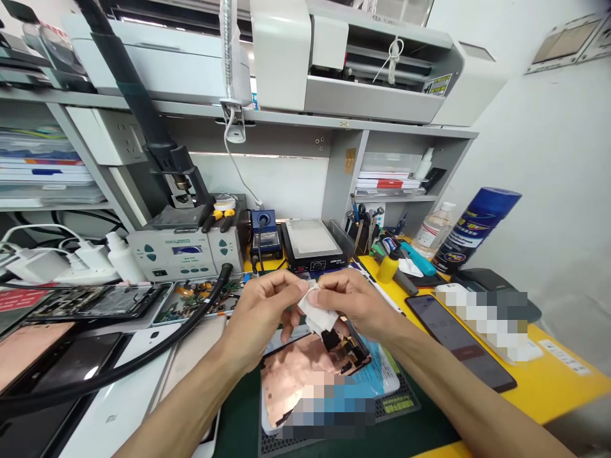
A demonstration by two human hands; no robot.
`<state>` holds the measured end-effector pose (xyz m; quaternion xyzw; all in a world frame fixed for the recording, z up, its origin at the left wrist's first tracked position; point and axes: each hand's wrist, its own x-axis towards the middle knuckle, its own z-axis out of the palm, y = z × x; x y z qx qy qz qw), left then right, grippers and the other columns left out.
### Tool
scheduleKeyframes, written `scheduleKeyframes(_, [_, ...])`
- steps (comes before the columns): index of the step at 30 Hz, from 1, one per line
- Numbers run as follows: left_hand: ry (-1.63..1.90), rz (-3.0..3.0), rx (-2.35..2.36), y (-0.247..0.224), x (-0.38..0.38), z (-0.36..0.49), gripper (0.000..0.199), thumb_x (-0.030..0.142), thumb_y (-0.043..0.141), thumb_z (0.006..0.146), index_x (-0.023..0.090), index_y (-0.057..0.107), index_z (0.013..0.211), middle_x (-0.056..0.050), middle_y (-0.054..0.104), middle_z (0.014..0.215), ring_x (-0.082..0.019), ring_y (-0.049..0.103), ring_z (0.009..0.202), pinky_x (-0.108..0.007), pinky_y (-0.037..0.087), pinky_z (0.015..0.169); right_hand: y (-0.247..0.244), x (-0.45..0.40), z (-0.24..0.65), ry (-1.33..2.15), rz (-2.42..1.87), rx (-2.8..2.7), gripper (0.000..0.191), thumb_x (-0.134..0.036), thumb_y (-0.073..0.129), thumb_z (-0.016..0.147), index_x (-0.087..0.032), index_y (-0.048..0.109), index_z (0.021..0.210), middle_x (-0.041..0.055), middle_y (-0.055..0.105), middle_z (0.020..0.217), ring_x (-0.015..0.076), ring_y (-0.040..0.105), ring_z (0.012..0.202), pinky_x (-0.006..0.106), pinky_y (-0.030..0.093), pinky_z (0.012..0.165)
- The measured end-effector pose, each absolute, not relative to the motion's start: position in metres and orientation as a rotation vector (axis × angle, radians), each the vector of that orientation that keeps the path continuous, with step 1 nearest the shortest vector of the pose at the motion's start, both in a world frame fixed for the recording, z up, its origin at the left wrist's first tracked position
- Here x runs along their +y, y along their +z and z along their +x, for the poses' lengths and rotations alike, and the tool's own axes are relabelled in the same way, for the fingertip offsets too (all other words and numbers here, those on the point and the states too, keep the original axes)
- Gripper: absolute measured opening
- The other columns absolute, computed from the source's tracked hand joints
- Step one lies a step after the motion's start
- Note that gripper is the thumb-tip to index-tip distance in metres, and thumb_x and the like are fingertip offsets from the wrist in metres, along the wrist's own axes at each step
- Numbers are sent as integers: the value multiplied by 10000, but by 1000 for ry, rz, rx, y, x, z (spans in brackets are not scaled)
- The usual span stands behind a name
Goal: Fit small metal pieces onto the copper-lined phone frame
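Observation:
Between my two hands is a crumpled white wipe [319,315], pinched from both sides. My left hand [267,305] grips its left end with thumb and forefinger, the other fingers curled below. On the other side, the thumb and fingers of my right hand [353,299] close on it. Right below lies an opened device panel [296,369] with copper-coloured foil and dark parts at its upper right end. It rests on a blue and white packet [384,375] over a dark mat; a blurred patch covers its lower part.
Left of me lie several tablets and phone parts [100,375], crossed by a black hose [157,356]. A tray of circuit boards [191,299] and a grey rework station [186,251] stand behind. On the right are a phone [458,337], a blue spray can [477,229] and a clear bottle [432,232].

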<state>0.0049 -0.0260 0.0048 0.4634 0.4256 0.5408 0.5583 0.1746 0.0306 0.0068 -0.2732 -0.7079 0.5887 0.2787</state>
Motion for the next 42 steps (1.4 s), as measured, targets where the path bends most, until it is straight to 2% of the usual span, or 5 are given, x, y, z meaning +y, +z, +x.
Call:
scheduleKeyframes(17, [1696,936,1087,-13,-39,33,187,262,686,824,178,653,660,41,577,588,-101,539,517,-216,488,488,3,15,162,1256,-681,-1778,404,-360,556,939,-164,487,592,-38,456,535,76,377,481,221,276,452])
scheduleKeyframes(26, [1732,834,1133,-11,-46,39,228,385,754,770,181,680,700,17,650,630,-106,574,514,-213,509,500,4,27,169,1013,-805,-1667,456,-408,551,945,-179,428,570,-55,381,499,76,354,443,218,257,418])
scheduleKeyframes(30, [1731,845,1031,-10,-46,29,212,363,765,770,173,698,701,7,655,624,-113,570,504,-219,512,481,3,43,184,1170,-843,-1577,485,-499,570,918,-185,446,571,-66,391,431,80,397,323,203,269,330])
scheduleKeyframes(35, [1609,917,954,-11,-46,20,218,364,724,821,160,712,745,-20,666,666,-124,579,533,-235,515,482,9,42,189,1437,-696,-1677,445,-522,529,936,-156,572,686,-5,570,563,114,537,443,215,443,398])
scheduleKeyframes(42, [1573,1018,1029,-13,-46,19,232,386,690,853,168,688,775,-18,673,689,-126,601,543,-232,484,496,16,32,188,1477,-686,-1784,436,-537,494,953,-156,554,750,-13,558,585,118,560,499,224,473,463])
